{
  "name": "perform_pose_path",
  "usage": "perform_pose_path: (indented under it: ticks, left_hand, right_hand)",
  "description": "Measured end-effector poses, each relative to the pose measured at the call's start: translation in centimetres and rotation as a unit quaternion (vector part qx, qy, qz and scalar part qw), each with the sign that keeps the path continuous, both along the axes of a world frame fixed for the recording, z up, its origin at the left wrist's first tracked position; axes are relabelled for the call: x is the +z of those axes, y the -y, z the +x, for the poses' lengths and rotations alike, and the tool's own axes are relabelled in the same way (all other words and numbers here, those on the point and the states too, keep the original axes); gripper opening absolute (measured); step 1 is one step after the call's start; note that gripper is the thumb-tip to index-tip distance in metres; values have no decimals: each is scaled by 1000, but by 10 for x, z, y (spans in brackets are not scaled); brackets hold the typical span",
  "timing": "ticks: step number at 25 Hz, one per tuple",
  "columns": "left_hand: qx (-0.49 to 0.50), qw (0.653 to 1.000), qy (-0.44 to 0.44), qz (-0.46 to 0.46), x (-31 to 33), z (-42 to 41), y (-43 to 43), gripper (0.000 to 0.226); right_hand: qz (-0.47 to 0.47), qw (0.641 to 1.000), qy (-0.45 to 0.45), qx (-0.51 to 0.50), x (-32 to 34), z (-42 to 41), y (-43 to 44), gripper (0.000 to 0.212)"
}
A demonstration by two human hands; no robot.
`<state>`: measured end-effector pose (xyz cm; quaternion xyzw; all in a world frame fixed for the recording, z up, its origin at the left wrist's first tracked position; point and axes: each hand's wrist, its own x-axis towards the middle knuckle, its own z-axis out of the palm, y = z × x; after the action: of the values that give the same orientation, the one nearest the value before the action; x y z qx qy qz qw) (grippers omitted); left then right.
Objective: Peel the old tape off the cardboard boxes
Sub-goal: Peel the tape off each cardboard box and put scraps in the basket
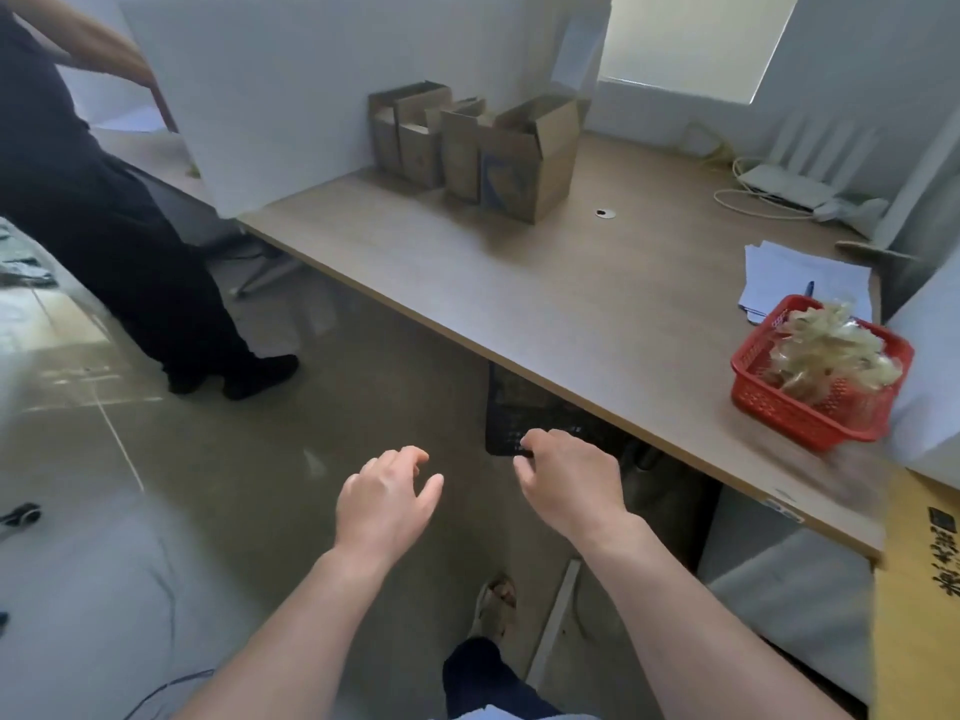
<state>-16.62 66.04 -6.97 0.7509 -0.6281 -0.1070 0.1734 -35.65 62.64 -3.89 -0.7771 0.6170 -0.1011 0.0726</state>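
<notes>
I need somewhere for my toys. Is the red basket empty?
No, the red basket is piled with crumpled tape.

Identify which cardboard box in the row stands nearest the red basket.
The rightmost box, biggest, blue print on its front; the other boxes stand farther left.

Wood-top table: cardboard boxes at back, red basket near right edge, papers, router.

Single head-worn wide-angle view, looking forward and down, forearms entering from 6 o'clock, left hand and right hand close under the lens, desk running off toward 2 o'clock, cardboard boxes far off at 12 o'clock, straight edges bowed
</notes>
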Motion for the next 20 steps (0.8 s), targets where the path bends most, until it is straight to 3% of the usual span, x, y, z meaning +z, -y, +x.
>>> perform_pose_path:
  ticks: [12, 20]
  left_hand:
    - [-41, 999, 22, -29, 34, 7, 271, 38]
    - [-73, 997, 9, -29, 30, 14, 371, 40]
  right_hand:
    - [-28, 1000, 3, 8, 21, 20, 268, 29]
    - [-3, 1000, 9, -2, 12, 34, 364, 29]
